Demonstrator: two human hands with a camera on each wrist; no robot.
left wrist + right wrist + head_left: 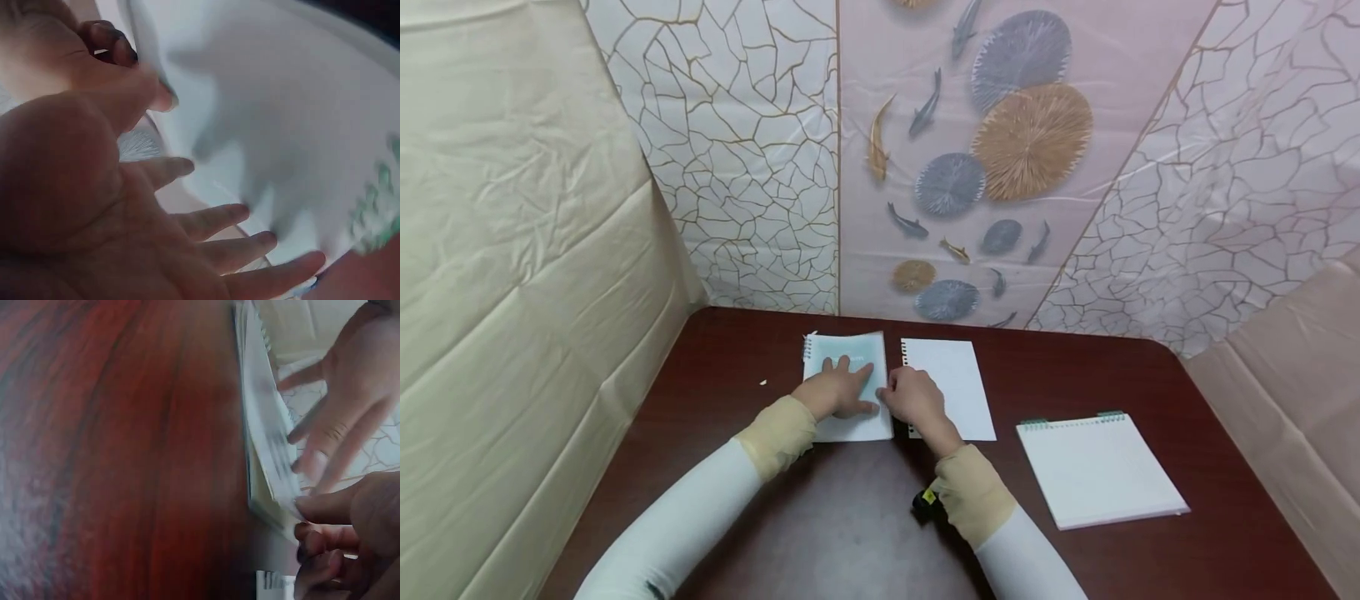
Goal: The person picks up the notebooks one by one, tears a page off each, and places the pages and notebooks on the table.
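Note:
A spiral notebook (850,429) with a light blue page on top lies near the back of the table, its coil along the left. My left hand (837,390) rests on that page, fingers spread; the left wrist view shows its fingertips at the pale page (269,112). At the notebook's right edge, my right hand (916,396) pinches the page edge between thumb and curled fingers. From the right wrist view, the upper pages (272,444) fan slightly apart from those below near the right hand (350,531).
A loose white sheet (951,392) with torn binding holes lies right of the notebook, partly under my right hand. Another pad (1101,471) with green coils is at the right. A small black and yellow object (922,504) sits by my right cuff; a paper scrap (763,382) lies left.

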